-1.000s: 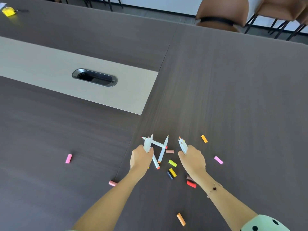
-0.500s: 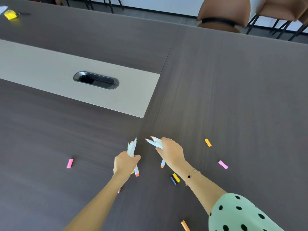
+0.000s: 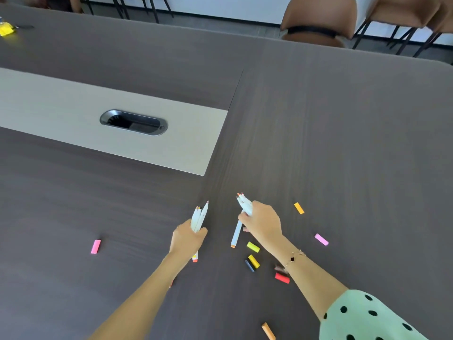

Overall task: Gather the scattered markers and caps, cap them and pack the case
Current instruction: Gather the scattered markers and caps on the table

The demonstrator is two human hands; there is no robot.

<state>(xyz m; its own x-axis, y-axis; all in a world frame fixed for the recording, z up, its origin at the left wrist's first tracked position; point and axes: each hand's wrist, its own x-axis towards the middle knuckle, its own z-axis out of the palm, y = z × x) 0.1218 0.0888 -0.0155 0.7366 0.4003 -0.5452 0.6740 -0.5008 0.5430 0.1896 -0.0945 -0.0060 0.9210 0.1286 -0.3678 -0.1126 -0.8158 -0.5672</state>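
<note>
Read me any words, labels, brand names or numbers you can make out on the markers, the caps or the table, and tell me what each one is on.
No text can be read anywhere in this view.
Markers in the left hand and right hand: white barrels, any print too small to make out.
Loose caps, such as the pink cap: plain colour.
Yellow object at the far corner: blurred, unreadable.

Bright, even daylight w/ soft sheen across the dark wood-grain table [image 3: 318,143]; shadows faint. Wide-angle bend at edges; brown chairs [image 3: 318,18] at top slightly blurred, hands approx. sharp.
</note>
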